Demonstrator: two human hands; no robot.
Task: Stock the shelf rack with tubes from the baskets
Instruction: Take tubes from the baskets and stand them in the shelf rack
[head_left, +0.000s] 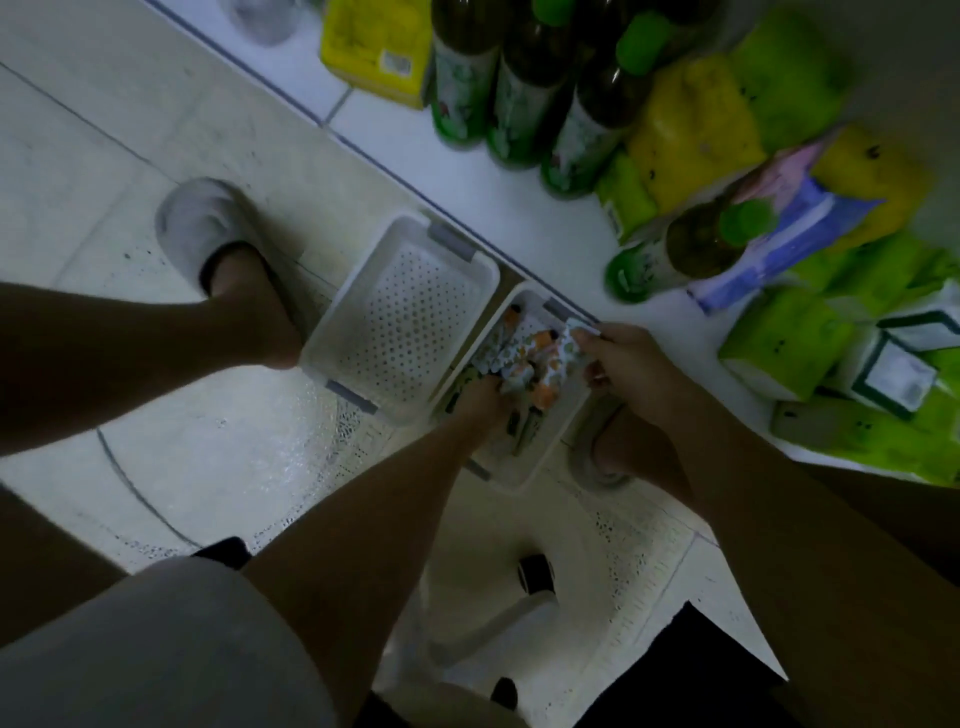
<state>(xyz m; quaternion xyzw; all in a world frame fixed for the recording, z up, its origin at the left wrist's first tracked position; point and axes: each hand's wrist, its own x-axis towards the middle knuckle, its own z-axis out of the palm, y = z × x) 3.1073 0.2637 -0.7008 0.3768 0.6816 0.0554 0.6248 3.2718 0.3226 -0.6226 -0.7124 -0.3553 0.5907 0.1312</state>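
Both in the rt basket (550, 447): left hand (480, 402) grips tubes (524, 358), right hand (631, 371) pinches one end. Light, slick, prob squashy — grab mid-body.

Two white perforated plastic baskets sit side by side on the tiled floor at frame centre, against the edge of the low white shelf (467, 171) that runs diagonally across the upper right. The left basket (405, 317) holds nothing; the right basket (540, 457) holds a heap of small printed tubes (524, 358). On the shelf stand dark green-capped bottles (519, 88), with green and yellow packets (779, 353) to their right.
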